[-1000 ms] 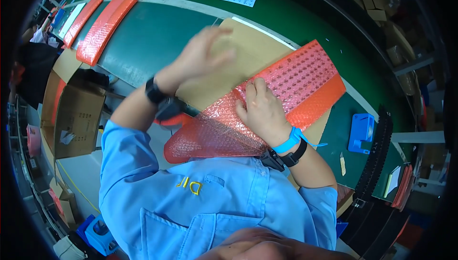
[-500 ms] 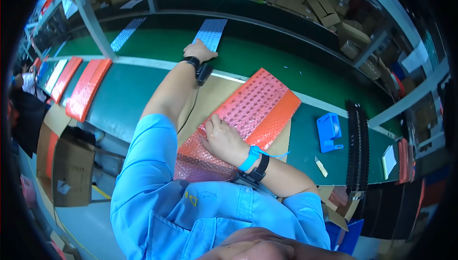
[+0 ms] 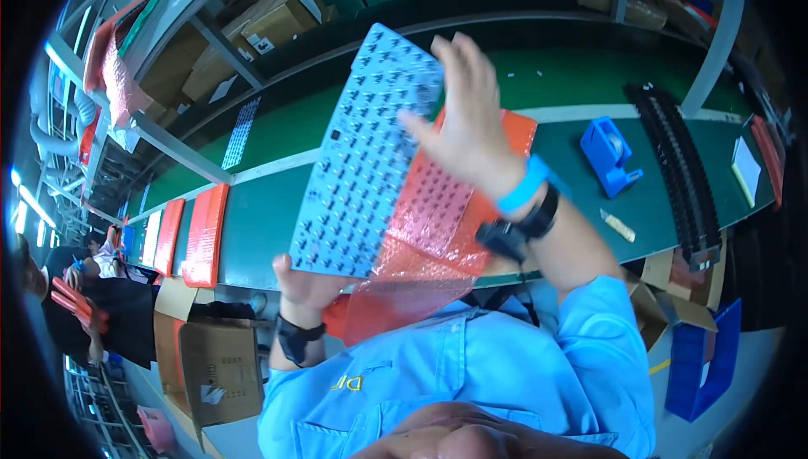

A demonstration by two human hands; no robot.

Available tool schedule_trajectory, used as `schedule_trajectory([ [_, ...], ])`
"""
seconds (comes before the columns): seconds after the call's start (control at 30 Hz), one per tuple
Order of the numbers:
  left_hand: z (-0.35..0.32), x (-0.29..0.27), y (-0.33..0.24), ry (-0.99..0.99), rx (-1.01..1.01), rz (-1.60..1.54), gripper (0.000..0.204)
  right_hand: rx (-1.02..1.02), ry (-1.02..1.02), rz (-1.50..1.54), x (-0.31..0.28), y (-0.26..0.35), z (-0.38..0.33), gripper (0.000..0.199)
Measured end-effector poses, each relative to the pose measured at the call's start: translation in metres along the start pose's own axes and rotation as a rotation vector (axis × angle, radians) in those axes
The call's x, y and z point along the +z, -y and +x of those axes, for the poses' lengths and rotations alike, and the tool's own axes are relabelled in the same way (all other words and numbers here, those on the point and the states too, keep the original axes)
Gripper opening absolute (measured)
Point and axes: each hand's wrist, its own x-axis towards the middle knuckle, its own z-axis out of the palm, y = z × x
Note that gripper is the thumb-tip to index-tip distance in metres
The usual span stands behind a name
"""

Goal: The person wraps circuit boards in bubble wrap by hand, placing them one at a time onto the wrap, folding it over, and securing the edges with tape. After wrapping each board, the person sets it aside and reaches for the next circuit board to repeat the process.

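Observation:
A light-blue keyboard panel [image 3: 362,148] with rows of small dark parts is tilted up in front of me. My left hand [image 3: 307,284] grips its lower left corner, the thumb on the near face. My right hand [image 3: 471,118] is by its upper right edge, fingers stretched and apart, slightly blurred. The right thumb overlaps the panel's face; whether it touches, I cannot tell. Beneath lies a red bubble-wrap bag [image 3: 501,206] with a similar dotted panel showing through it, partly hidden by the raised panel.
To the right are a blue tape dispenser [image 3: 608,156], a yellowish cutter [image 3: 619,225] and long black strips [image 3: 673,173]. More red bubble-wrap bags [image 3: 204,236] lie leftward. Another dotted panel [image 3: 242,132] sits on the green belt [image 3: 278,135]. A co-worker [image 3: 84,291] stands far left.
My left hand has brought the panel from the green belt back toward me. My right hand has lifted off the bubble-wrap bag and moved up beside the panel. The view has shifted.

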Motion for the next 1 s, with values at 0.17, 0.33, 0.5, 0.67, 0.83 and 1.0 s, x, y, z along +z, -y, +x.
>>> schedule_trajectory([
  [0.17,-0.002,0.019,0.034,-0.231,0.046,-0.262,0.082,0.56,0.873,0.651,0.016,-0.081,0.029,0.063],
  [0.33,0.009,-0.061,0.065,-0.555,0.071,0.855,0.055,0.766,0.91,0.452,0.049,-0.154,-0.014,0.057],
  [0.5,0.015,-0.044,0.078,-0.61,0.23,1.432,0.04,0.527,0.849,0.125,0.069,-0.19,-0.068,0.056],
  [0.67,0.016,-0.042,0.082,-0.673,0.273,1.428,0.038,0.437,0.943,-0.074,0.069,-0.179,-0.061,0.056],
  [0.83,0.013,-0.047,0.085,-0.7,0.319,1.44,0.032,0.488,1.046,-0.076,0.071,-0.175,-0.047,0.055],
  [1.0,0.016,-0.032,0.077,-0.723,0.365,1.28,0.029,0.501,1.135,0.088,0.084,-0.198,-0.043,0.055],
])
